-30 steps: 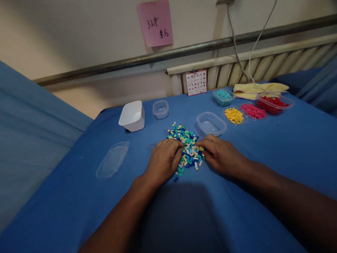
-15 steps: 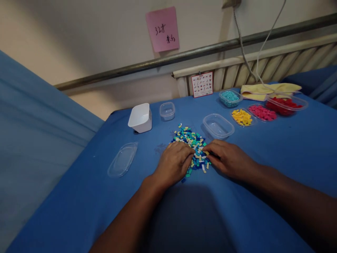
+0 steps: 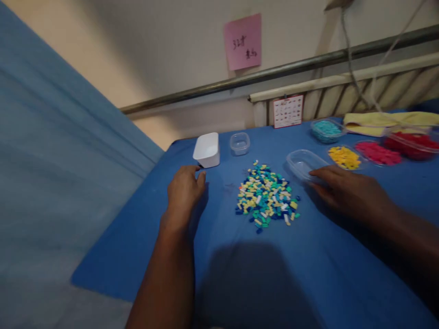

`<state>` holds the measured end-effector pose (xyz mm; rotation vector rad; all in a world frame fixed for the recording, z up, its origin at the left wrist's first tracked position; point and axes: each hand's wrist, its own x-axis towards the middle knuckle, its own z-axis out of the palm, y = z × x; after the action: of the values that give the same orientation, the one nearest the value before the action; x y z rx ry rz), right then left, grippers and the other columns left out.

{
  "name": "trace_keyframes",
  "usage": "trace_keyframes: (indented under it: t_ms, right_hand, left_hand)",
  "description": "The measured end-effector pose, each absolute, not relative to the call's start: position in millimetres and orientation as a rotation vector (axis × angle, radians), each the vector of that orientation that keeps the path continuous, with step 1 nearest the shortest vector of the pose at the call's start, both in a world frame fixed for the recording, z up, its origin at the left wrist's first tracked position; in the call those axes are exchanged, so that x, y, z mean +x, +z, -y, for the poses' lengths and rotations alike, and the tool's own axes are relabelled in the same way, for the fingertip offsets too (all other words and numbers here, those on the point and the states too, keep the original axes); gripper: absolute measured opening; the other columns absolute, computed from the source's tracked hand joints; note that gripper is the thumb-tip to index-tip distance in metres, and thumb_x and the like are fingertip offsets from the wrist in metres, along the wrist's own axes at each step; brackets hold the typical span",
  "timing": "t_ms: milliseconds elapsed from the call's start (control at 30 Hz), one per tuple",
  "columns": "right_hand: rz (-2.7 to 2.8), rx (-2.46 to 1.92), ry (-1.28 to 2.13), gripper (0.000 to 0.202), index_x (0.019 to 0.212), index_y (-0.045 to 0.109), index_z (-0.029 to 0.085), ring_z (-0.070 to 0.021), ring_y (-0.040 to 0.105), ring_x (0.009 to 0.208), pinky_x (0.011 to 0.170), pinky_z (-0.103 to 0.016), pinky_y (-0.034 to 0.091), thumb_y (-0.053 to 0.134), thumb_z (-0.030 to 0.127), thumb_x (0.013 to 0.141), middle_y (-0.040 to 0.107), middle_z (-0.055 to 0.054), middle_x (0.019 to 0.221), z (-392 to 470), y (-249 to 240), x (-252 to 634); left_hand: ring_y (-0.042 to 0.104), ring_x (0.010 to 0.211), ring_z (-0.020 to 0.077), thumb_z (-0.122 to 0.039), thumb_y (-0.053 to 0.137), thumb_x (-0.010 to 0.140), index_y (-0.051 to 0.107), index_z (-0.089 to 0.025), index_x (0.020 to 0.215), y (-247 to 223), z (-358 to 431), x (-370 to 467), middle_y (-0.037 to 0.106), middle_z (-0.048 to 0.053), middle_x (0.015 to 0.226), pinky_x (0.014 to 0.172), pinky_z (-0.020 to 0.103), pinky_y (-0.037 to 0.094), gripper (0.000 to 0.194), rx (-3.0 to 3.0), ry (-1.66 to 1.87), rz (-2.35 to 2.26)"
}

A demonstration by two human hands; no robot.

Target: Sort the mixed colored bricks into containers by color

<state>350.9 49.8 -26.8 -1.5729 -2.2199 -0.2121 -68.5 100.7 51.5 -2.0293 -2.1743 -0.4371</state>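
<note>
Likely light and bendy, the clear tub [image 3: 302, 161] should suit a hold at its rim — its smooth wall may slip. See-through and round-cornered, it sits on the table [image 3: 137, 256] beside the heaped bricks [image 3: 267, 194]. The right hand [image 3: 346, 189] is at its edge — whether its fingers grip, I cannot tell; the left hand [image 3: 185, 189], fingers parted, is near a white tub [image 3: 208, 153].

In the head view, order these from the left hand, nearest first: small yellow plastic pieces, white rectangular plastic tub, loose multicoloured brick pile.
1. White tub, just beyond the left hand.
2. Brick pile, to the hand's right.
3. Yellow pieces, farther right.
</note>
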Motion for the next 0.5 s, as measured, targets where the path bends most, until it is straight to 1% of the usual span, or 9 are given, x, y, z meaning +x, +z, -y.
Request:
trace_keyframes:
  t_ms: [100,167,267,333,400,467,500]
  right_hand:
    - [2.227,-1.584,-0.245,0.04,0.126,0.079,0.023,-0.0376,0.079,0.091,0.06,-0.044,0.057,0.049,0.04,0.104,0.081,-0.016,0.124,-53,-40,358]
    - [2.22,-1.579,-0.241,0.042,0.124,0.08,0.026,-0.0396,0.079,0.091,0.06,-0.047,0.057,0.047,0.04,0.103,0.081,-0.015,0.123,-56,-44,357]
    - [2.214,-1.658,-0.212,0.043,0.129,0.079,0.026,-0.0407,0.078,0.101,0.066,-0.048,0.058,0.046,0.039,0.104,0.08,-0.014,0.129,-68,-38,346]
    - [2.234,-1.742,-0.172,0.043,0.135,0.077,0.024,-0.0408,0.077,0.107,0.073,-0.047,0.059,0.048,0.037,0.106,0.078,-0.016,0.135,-84,-28,334]
    - [2.234,-1.795,-0.082,0.042,0.136,0.077,0.021,-0.0383,0.077,0.108,0.081,-0.045,0.058,0.05,0.036,0.107,0.077,-0.018,0.137,-104,-17,320]
    - [2.262,-1.763,0.02,0.042,0.135,0.076,0.014,-0.0369,0.076,0.107,0.085,-0.045,0.057,0.052,0.035,0.107,0.077,-0.022,0.134,-128,-10,305]
    - [2.263,-1.745,0.034,0.042,0.135,0.076,0.012,-0.0377,0.076,0.108,0.087,-0.046,0.056,0.052,0.033,0.107,0.078,-0.023,0.132,-141,-8,298]
  left_hand:
    - [0.071,0.123,0.034,-0.038,0.054,0.107,0.073,-0.014,0.14,56,-80,-104,0.074,0.018,0.139,0.11,0.045,0.053,0.045,-1.894,-0.438,2.303]
    - [0.069,0.129,0.0354,-0.041,0.056,0.106,0.07,-0.012,0.145,51,-66,-122,0.072,0.02,0.143,0.111,0.045,0.053,0.051,-1.879,-0.355,2.372]
    - [0.067,0.132,0.0383,-0.044,0.06,0.103,0.067,-0.011,0.148,35,-56,-141,0.071,0.022,0.144,0.108,0.046,0.053,0.056,-1.912,-0.251,2.498]
    - [0.07,0.127,0.0371,-0.042,0.061,0.101,0.068,-0.013,0.146,25,-58,-147,0.073,0.02,0.14,0.104,0.044,0.054,0.054,-1.914,-0.308,2.558]
    - [0.074,0.116,0.0335,-0.037,0.061,0.1,0.069,-0.014,0.145,18,-63,-152,0.077,0.017,0.13,0.097,0.041,0.055,0.052,-1.903,-0.449,2.604]
    - [0.076,0.102,0.0292,-0.032,0.061,0.097,0.071,-0.013,0.143,13,-68,-155,0.08,0.014,0.117,0.089,0.037,0.056,0.051,-1.884,-0.626,2.662]
    - [0.076,0.097,0.0274,-0.031,0.062,0.096,0.072,-0.013,0.142,12,-69,-157,0.081,0.013,0.113,0.085,0.035,0.056,0.05,-1.872,-0.74,2.684]
